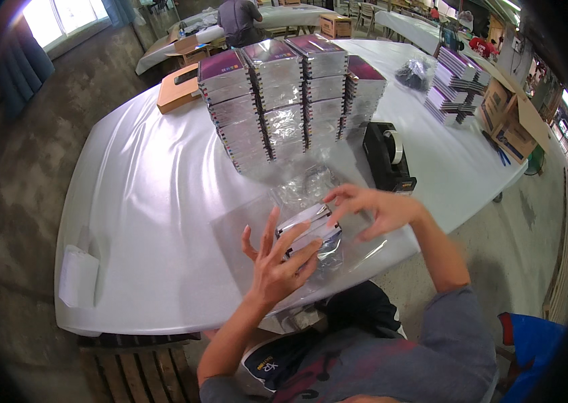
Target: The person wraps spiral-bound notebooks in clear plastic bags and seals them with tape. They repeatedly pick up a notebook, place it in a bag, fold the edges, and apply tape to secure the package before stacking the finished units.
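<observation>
A small white bundle (305,227) with dark edges, partly in clear plastic film, lies near the table's front edge. My left hand (278,270) rests on its near side, a couple of fingers laid over it and the others raised and spread. Just right of the bundle hovers my right hand (381,209), slightly blurred, its fingers apart and nothing seen between them. A flat clear plastic sheet (233,235) lies beneath the bundle, with crumpled film (307,185) beyond it. What the bundle is made of is partly hidden by my fingers.
Beyond my hands rise tall stacks of purple-topped, film-wrapped packs (270,101). A black tape dispenser (384,158) stands to their right. Farther right are stacked booklets (455,87), blue-handled scissors (497,148) and an open carton (509,117). A person (238,21) sits at the back.
</observation>
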Demonstrator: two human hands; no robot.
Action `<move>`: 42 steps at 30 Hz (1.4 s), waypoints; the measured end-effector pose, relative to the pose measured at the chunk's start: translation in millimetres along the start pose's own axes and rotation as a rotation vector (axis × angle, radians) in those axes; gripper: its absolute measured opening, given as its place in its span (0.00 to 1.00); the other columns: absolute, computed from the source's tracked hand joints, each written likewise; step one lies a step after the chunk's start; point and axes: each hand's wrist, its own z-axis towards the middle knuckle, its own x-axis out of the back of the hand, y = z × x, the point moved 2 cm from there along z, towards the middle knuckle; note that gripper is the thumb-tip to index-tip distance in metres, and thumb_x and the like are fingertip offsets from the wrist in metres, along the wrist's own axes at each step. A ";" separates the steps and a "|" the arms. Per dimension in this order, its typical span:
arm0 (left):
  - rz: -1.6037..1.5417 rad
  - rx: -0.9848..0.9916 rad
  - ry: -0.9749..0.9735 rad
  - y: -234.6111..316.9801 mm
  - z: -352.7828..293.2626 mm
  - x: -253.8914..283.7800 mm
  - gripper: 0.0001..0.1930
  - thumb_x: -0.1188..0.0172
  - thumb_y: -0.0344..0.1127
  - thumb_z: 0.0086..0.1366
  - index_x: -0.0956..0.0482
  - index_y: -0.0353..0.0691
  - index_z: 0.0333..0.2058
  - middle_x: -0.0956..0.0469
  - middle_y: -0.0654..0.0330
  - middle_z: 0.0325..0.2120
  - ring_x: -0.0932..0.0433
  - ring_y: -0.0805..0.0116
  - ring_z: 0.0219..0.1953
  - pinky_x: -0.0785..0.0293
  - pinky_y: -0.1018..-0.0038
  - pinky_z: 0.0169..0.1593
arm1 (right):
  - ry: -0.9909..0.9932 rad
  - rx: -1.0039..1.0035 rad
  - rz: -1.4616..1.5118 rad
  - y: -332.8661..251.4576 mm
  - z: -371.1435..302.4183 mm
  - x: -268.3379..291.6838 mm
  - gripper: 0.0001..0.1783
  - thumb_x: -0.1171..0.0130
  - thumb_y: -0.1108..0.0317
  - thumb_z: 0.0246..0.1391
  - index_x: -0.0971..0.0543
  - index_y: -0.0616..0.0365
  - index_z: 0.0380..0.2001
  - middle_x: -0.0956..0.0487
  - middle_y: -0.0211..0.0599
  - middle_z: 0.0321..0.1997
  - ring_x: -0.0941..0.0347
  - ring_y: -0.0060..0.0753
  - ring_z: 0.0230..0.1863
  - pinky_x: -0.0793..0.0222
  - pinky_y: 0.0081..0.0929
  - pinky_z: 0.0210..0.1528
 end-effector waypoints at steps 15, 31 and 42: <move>-0.729 0.733 0.057 -9.4 13.6 -5.7 0.37 0.27 0.39 0.47 0.34 0.37 0.54 0.29 0.54 0.43 0.29 0.63 0.47 0.31 0.73 0.47 | 0.419 -0.223 0.838 10.7 30.2 -57.9 0.09 0.34 0.75 0.42 0.20 0.57 0.31 0.30 0.39 0.54 0.32 0.27 0.50 0.36 0.24 0.51; -0.836 0.793 -0.034 -45.0 28.3 -13.8 0.10 0.36 0.32 0.58 0.19 0.32 0.36 0.20 0.62 0.27 0.24 0.78 0.30 0.29 0.81 0.37 | 0.373 -0.266 0.545 9.5 50.1 -36.9 0.15 0.30 0.72 0.39 0.21 0.60 0.34 0.24 0.27 0.28 0.30 0.17 0.32 0.37 0.17 0.36; -0.819 0.687 0.097 -44.0 68.0 11.1 0.17 0.32 0.37 0.54 0.20 0.31 0.39 0.19 0.56 0.32 0.22 0.73 0.35 0.27 0.78 0.41 | 0.279 -0.374 0.575 11.5 54.0 -35.2 0.14 0.31 0.71 0.40 0.19 0.62 0.34 0.20 0.33 0.29 0.26 0.19 0.33 0.33 0.17 0.37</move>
